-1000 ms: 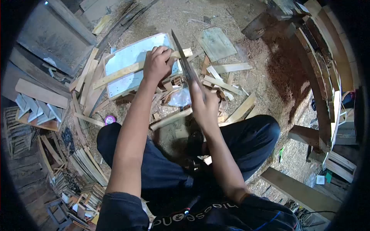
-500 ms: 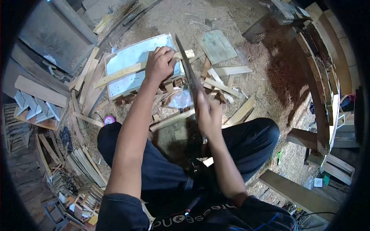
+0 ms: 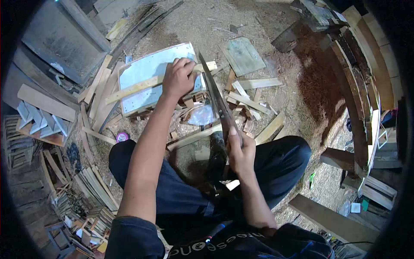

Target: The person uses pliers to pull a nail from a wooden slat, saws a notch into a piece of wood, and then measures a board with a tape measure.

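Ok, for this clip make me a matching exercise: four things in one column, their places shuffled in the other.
1. Saw
2. Left hand
3. Purple round object
4. Greenish board

A. On the floor beside the left knee
B. On the wooden strip that crosses the pale panel
C. Flat on the floor, beyond the saw and to its right
D. In the right hand

Pairs: 1-D, 2-B, 3-A, 4-C

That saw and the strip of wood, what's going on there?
A person sitting on the floor grips a saw in the right hand. The left hand presses a wooden strip down across a pale blue board. The blade lies across the strip near its far right end, which is still attached. Wood offcuts lie around.
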The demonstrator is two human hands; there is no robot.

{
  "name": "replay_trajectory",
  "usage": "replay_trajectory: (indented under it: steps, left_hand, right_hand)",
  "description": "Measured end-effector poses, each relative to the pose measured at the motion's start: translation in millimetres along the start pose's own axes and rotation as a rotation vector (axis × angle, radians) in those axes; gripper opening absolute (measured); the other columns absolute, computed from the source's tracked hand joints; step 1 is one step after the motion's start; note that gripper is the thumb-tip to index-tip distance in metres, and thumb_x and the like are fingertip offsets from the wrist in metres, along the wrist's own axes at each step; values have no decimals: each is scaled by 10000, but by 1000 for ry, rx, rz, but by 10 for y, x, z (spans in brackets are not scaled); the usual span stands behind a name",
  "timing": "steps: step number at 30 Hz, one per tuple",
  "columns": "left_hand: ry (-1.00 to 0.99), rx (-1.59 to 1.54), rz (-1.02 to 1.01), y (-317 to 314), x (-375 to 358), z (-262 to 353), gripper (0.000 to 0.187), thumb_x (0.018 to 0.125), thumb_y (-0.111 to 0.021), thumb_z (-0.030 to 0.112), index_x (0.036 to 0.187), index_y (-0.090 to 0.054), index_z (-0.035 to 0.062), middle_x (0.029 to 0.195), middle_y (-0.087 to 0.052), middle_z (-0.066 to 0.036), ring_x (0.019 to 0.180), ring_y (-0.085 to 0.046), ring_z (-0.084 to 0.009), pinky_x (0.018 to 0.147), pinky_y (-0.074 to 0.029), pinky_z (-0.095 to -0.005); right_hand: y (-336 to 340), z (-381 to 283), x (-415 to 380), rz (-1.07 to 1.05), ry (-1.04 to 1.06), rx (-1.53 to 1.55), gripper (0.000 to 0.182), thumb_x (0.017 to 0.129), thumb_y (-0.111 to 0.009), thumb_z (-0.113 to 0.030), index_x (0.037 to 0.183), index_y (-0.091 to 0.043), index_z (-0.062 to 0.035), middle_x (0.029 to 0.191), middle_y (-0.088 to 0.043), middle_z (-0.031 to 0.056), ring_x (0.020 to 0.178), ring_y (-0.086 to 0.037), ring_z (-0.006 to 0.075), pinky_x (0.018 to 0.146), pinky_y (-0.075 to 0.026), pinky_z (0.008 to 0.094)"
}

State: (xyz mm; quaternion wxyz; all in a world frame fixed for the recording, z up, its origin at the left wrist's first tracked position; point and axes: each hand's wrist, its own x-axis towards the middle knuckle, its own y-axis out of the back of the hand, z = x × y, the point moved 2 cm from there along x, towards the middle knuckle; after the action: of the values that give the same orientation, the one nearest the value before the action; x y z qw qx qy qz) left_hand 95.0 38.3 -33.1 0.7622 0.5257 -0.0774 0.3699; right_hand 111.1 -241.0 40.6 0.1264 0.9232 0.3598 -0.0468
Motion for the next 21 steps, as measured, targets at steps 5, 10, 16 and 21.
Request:
replay_trajectory:
  steps: [5,10,16,21]
  left_hand:
    - [-29,7,18,-15,-73,46,303,827,-763,264,1026,-726,38,1050,-687,-95,998,-620,-319,866,-478,-420]
    - [-19,1,-14,-48,-20,-42,283,833,-760,265,1030,-731,65,1055,-683,-89,1004,-619,-310,847,-491,-412]
    - [-11,-15,39,-56,-70,4,280,805,-773,215,1013,-715,36,1058,-676,-92,1010,-612,-305,870,-464,-439]
    - [-58,-5,15,-41,-13,-104,270,820,-758,228,1010,-713,41,1042,-666,-92,1019,-601,-306,862,-476,-430]
  right_hand:
    - [-356,-37,727,100,72,-115,463,1019,-557,-338,870,-684,82,601,-535,58,568,-475,131,533,-388,349]
    - [-267,79,641,110,216,-113,467,1007,-571,-337,826,-670,82,534,-468,90,533,-455,138,499,-371,369]
    - [-129,1,197,104,88,-110,498,1022,-547,-341,745,-635,63,569,-504,15,536,-436,102,486,-343,331]
    - [-458,42,899,141,178,-53,556,1016,-543,-397,695,-586,54,519,-471,47,487,-429,149,471,-335,358]
